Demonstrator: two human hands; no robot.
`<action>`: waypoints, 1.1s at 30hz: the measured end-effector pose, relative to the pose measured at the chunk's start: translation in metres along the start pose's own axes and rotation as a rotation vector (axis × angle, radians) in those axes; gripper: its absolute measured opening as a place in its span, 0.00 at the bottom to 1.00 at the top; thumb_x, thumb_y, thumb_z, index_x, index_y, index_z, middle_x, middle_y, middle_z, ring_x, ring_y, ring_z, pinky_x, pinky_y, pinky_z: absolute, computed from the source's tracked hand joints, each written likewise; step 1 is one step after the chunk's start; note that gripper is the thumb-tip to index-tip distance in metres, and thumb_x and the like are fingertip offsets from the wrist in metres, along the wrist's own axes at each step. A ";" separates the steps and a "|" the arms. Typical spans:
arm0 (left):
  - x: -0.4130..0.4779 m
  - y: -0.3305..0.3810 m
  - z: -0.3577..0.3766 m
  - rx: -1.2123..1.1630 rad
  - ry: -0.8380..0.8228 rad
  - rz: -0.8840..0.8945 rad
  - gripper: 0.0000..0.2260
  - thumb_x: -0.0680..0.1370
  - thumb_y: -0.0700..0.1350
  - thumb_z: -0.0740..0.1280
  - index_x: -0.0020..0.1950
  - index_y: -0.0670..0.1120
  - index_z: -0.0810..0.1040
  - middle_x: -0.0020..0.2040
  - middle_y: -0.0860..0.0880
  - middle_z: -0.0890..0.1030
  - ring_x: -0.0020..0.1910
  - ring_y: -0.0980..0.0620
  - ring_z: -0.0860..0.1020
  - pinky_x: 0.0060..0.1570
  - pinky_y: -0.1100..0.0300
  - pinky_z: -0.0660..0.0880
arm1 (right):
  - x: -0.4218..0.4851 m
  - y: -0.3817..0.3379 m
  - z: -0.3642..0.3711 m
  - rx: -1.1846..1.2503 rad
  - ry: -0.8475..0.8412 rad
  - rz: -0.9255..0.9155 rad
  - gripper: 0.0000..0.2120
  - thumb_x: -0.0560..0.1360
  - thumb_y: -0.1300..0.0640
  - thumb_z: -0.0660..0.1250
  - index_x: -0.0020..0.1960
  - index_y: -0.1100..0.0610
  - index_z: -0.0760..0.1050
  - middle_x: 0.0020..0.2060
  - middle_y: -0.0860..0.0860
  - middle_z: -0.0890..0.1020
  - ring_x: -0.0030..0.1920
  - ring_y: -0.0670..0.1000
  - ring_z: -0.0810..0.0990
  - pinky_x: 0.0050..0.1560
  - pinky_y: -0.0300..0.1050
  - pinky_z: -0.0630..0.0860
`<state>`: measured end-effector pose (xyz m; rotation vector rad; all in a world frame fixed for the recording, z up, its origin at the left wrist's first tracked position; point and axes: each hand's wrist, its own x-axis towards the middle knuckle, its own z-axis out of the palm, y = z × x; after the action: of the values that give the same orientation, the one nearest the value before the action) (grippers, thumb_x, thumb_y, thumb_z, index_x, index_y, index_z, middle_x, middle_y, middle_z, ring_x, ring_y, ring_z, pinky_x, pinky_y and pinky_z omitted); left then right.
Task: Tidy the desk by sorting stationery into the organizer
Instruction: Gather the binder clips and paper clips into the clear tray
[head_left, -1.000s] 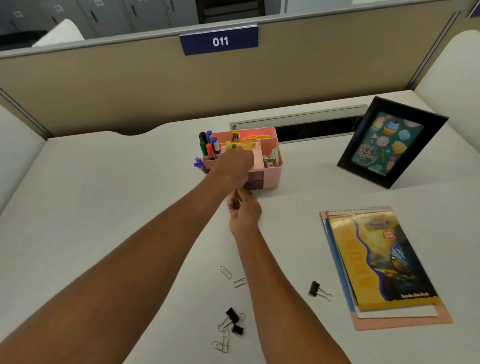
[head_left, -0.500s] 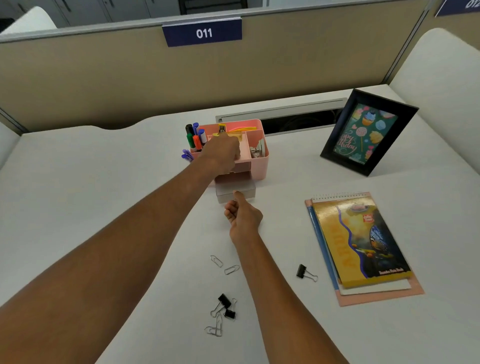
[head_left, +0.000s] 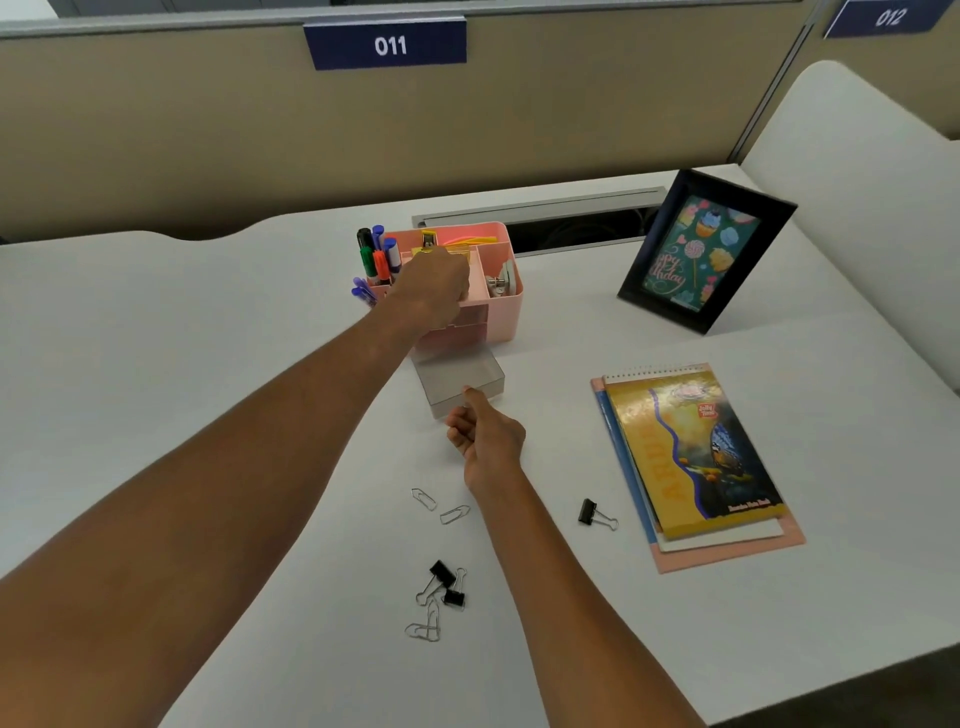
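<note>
Left hand (head_left: 435, 291) clamped on organizer (head_left: 501, 312); right hand (head_left: 488, 436) pinching open drawer (head_left: 460, 382). Next, likely: clips (head_left: 441, 574) by desk's (head_left: 208, 364) front edge go in.

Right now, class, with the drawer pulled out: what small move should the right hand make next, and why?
Probably the right hand should let go of the drawer and reach back for the paper clips beside its wrist. The drawer stands open and looks empty, and the left hand holds the organizer steady.

Office cubicle: beige partition (head_left: 208, 130), numbered sign "011" (head_left: 387, 47), white desk (head_left: 156, 322).
</note>
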<state>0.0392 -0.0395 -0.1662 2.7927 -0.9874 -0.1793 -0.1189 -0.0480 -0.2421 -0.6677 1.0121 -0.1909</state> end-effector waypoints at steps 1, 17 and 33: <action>-0.001 0.000 0.000 0.004 0.004 0.004 0.16 0.74 0.38 0.69 0.62 0.43 0.78 0.57 0.43 0.80 0.51 0.44 0.79 0.56 0.52 0.75 | -0.001 0.001 0.000 0.010 -0.002 0.002 0.08 0.71 0.60 0.74 0.40 0.64 0.77 0.31 0.56 0.80 0.27 0.50 0.78 0.29 0.40 0.77; -0.006 -0.002 0.001 0.033 0.036 0.047 0.17 0.74 0.39 0.69 0.63 0.42 0.77 0.58 0.42 0.79 0.53 0.42 0.78 0.54 0.51 0.75 | -0.013 -0.008 -0.030 -0.025 -0.074 -0.010 0.10 0.72 0.60 0.73 0.44 0.66 0.75 0.36 0.62 0.83 0.34 0.55 0.82 0.38 0.43 0.81; -0.011 -0.001 0.000 0.051 0.030 0.031 0.17 0.76 0.41 0.68 0.64 0.44 0.76 0.59 0.43 0.79 0.53 0.44 0.79 0.54 0.54 0.75 | 0.026 -0.020 -0.052 -1.594 0.000 -0.974 0.31 0.73 0.43 0.69 0.72 0.53 0.66 0.76 0.61 0.55 0.76 0.61 0.54 0.73 0.59 0.57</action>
<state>0.0318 -0.0319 -0.1662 2.8148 -1.0415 -0.1095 -0.1454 -0.0974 -0.2677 -2.5983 0.5841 -0.1928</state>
